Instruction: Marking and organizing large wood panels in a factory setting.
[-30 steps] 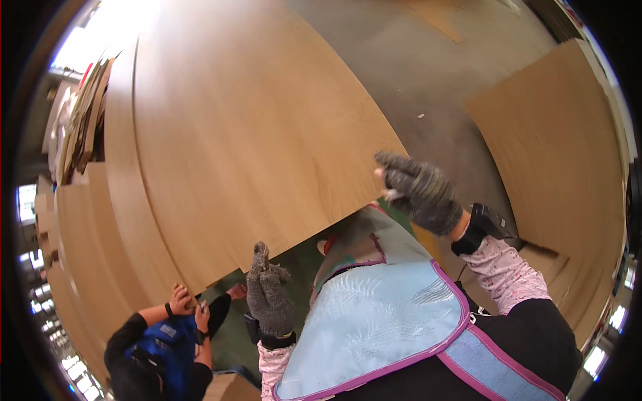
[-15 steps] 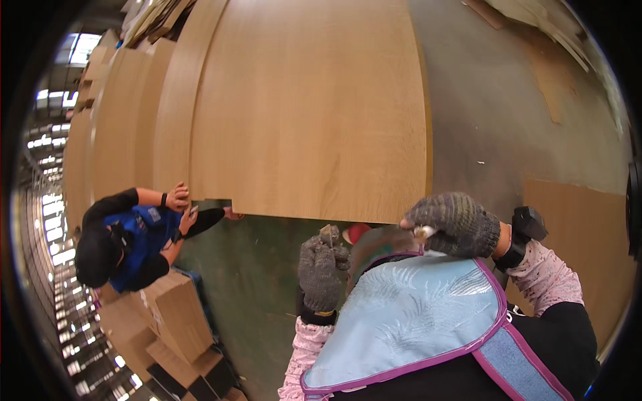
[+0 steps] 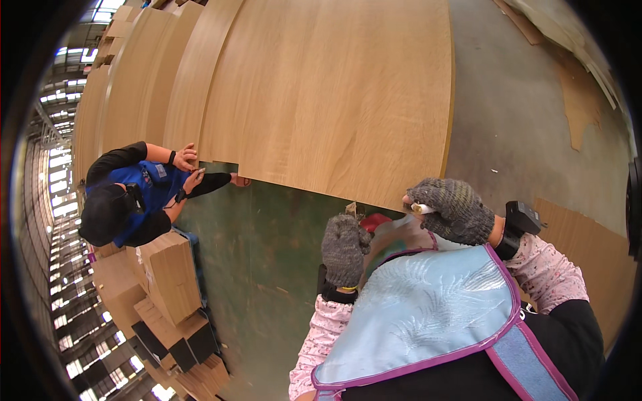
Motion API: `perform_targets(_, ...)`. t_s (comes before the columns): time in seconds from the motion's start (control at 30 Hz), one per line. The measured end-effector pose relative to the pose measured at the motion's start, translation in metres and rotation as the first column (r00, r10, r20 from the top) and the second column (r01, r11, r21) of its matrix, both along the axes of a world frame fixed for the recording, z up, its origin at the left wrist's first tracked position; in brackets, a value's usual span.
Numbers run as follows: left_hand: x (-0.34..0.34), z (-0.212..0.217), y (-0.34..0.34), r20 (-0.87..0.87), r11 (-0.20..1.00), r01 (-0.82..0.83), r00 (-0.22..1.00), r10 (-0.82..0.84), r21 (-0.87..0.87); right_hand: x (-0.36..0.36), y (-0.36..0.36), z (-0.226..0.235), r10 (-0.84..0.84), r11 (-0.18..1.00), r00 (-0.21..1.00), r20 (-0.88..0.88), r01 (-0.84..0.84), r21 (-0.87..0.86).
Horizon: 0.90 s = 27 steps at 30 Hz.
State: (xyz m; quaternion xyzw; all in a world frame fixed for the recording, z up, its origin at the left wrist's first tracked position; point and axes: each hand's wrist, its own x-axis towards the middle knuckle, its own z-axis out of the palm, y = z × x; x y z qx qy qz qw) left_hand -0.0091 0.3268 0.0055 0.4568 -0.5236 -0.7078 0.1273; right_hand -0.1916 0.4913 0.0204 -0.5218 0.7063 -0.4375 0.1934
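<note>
My left hand [image 3: 344, 251], in a grey knitted glove, is closed by the near edge of a large wood-grain panel [image 3: 328, 100]. A small beige-grey piece [image 3: 352, 208] pokes out from its fingertips; its kind cannot be made out. At the panel's near right corner is my right hand [image 3: 453, 211], gloved alike, with its fingers curled around a white stick with a brownish tip [image 3: 421, 209]. The bare fingertips of that hand are at or close to the corner. Something red [image 3: 374, 222] shows behind my left hand, partly hidden.
At the left, a person in a blue vest [image 3: 137, 194] has both hands at the edge of neighbouring panels. Cardboard boxes [image 3: 170, 277] are stacked below that person. More wood-grain panels [image 3: 144, 80] stand in a row at the far left. A brown sheet [image 3: 588, 260] lies on the floor at right.
The view has swung, so the panel sits tilted and further right and up. My left hand appears further right and higher. My right hand keeps its grip near the corner.
</note>
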Motion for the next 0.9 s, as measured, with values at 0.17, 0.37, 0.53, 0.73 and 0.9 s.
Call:
perform_targets(0.17, 0.001, -0.003, -0.002, 0.025, 0.996, 0.044, 0.999, -0.042, -0.081, -0.001, -0.002, 0.001, 0.028, 0.999, 1.000, -0.008, -0.028, 0.025)
perform_targets(0.37, 0.021, -0.028, -0.015, 0.078, 0.992, -0.009, 0.997, 0.019, -0.124, -0.007, -0.003, -0.002, 0.045, 0.998, 0.999, 0.009, -0.044, -0.054)
perform_targets(0.53, 0.028, -0.012, -0.023, 0.215, 0.971, 0.074, 0.976, -0.025, -0.226, -0.007, -0.006, -0.011, 0.026, 0.999, 0.999, 0.030, -0.025, -0.027)
perform_targets(0.73, 0.018, 0.005, -0.026, 0.139, 0.794, 0.254, 0.967, -0.213, -0.552, -0.011, -0.008, -0.010, 0.057, 0.995, 0.998, 0.016, -0.056, -0.083)
perform_targets(0.9, 0.006, 0.014, -0.036, 0.276, 0.338, 0.401, 0.891, -0.361, -0.852, -0.015, -0.008, -0.009, 0.101, 0.989, 0.993, 0.063, -0.093, -0.119)
